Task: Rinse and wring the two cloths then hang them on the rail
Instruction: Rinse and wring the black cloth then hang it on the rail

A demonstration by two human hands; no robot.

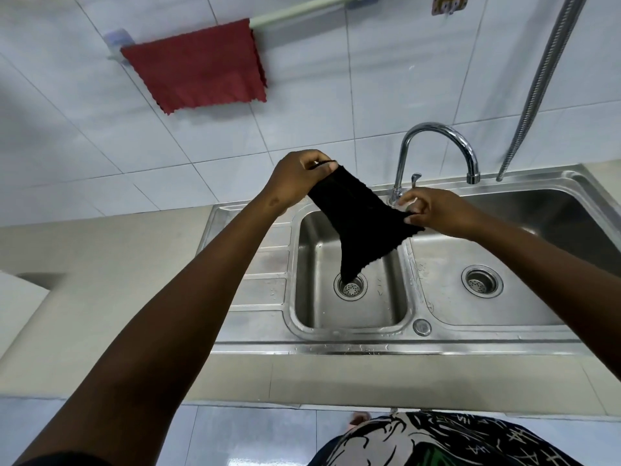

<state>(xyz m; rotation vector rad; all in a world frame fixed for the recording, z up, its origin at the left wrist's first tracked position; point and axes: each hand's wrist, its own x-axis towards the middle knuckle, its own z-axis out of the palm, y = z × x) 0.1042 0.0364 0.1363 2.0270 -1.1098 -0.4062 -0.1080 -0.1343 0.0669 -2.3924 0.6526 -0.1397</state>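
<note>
A black cloth is stretched between my two hands above the left sink basin. My left hand pinches its upper left corner, raised higher. Pinching the opposite corner, my right hand sits near the tap's base. The cloth's lower end hangs down toward the basin drain. A red cloth is draped over the left part of the pale rail on the tiled wall, above and to the left.
A chrome gooseneck tap rises behind the sink, its spout over the right basin. A metal hose runs down the wall at right. The ribbed drainboard and beige counter lie left of the sink.
</note>
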